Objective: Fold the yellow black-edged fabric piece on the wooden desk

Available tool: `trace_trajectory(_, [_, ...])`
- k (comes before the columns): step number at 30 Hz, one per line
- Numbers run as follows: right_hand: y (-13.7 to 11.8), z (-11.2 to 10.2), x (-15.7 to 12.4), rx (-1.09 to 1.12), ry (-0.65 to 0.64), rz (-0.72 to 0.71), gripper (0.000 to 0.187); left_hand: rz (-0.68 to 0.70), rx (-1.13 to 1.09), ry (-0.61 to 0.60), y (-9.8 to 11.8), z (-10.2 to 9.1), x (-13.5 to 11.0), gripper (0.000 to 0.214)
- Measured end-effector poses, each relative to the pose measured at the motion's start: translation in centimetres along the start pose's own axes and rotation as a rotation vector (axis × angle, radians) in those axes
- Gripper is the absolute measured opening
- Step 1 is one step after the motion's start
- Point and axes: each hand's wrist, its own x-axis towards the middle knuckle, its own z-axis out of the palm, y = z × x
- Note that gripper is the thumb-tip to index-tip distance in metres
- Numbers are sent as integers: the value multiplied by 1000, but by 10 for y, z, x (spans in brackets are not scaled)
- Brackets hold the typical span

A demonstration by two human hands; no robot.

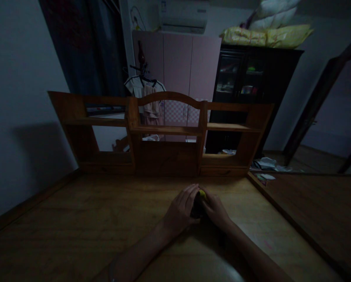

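Both hands meet over the wooden tabletop [105, 223], right of its middle. My left hand [180, 206] is closed around the left side of a small dark object [196, 210], whose kind I cannot make out in the dim light. A small yellow piece [203, 194] shows at its top, between the hands. My right hand [217, 209] is closed on the right side, with its fingers at the yellow piece. Whether the yellow and dark parts are one thing, I cannot tell. The fingers hide much of both.
A wooden shelf unit [166, 131] stands along the far edge. A raised wooden rim [287, 211] borders the table's right side, and a wall [25, 129] rises at the left. Behind are pink wardrobes [178, 62], a dark cabinet [269, 86] and hanging clothes [144, 88].
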Motion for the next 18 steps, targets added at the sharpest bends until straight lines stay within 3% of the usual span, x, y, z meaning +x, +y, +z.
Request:
trace_trajectory(8, [1, 2, -1, 3, 8, 34, 19, 17, 28, -4, 0, -1, 1, 98])
trace_trajectory(18, [-5, 0, 0, -12, 22, 112, 22, 23, 51, 53, -3, -2, 0, 85])
